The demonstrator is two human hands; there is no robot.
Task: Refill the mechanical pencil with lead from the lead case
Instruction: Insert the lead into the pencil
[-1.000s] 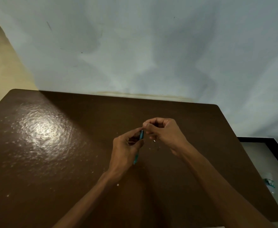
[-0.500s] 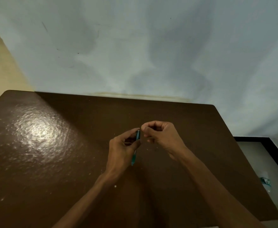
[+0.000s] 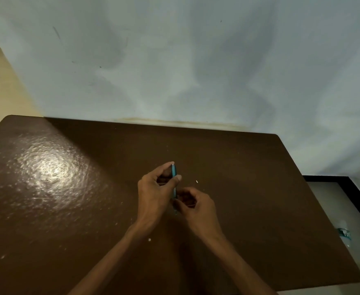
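A thin teal mechanical pencil (image 3: 174,173) stands nearly upright over the brown table (image 3: 68,199). My left hand (image 3: 155,192) pinches its upper part between thumb and forefinger. My right hand (image 3: 196,206) is curled around the pencil's lower end, fingertips close to the barrel; what it grips there is hidden. A tiny white piece (image 3: 196,181) lies on the table just right of the hands. No lead case can be made out.
The table's far edge meets a pale blue wall (image 3: 174,71). Its right edge drops to a light floor where a plastic bottle (image 3: 344,234) lies. A small white speck (image 3: 149,239) lies near my left forearm.
My right hand has dropped from the pencil's top end down to its lower end. My left hand still holds the pencil in about the same place.
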